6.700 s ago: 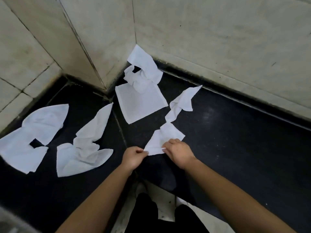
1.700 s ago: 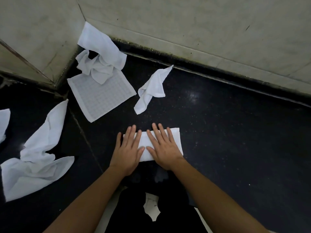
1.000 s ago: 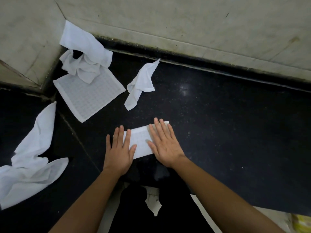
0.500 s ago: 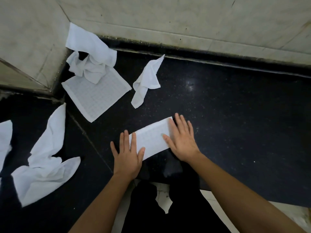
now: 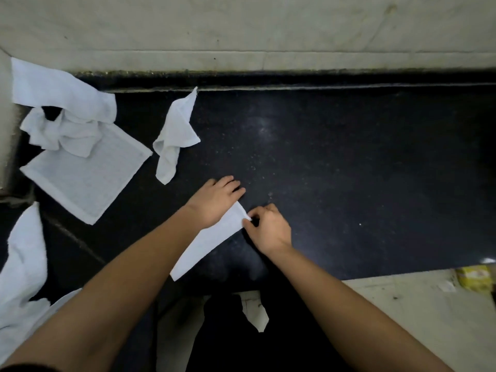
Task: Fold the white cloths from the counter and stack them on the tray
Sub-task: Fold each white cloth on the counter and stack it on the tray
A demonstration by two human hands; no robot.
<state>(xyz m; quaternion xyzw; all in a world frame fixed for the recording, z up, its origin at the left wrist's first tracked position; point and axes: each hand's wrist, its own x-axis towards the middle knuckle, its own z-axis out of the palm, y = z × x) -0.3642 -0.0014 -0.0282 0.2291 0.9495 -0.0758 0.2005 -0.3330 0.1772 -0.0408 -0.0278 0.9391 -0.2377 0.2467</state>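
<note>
On the dark tabletop [image 5: 349, 170], loose cloths [image 5: 88, 178] lie at the frame's left and the folded cloth [image 5: 212, 245] slants across centre. Your left hand [image 5: 214, 202] covers its far end, and I cannot tell whether it grips. Your right hand [image 5: 271, 229] pinches the corner between its fingers [image 5: 261, 210].

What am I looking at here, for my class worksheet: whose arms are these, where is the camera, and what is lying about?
No machine here: a person wears one camera on the head, looking down at their own arms. On the black stone counter lies a folded white cloth strip. The right hand pinches its far corner; the left hand rests over the same end, grip unclear. Further left wait a flat square white cloth, a crumpled white cloth partly on top of it, and a smaller twisted white cloth.
</note>
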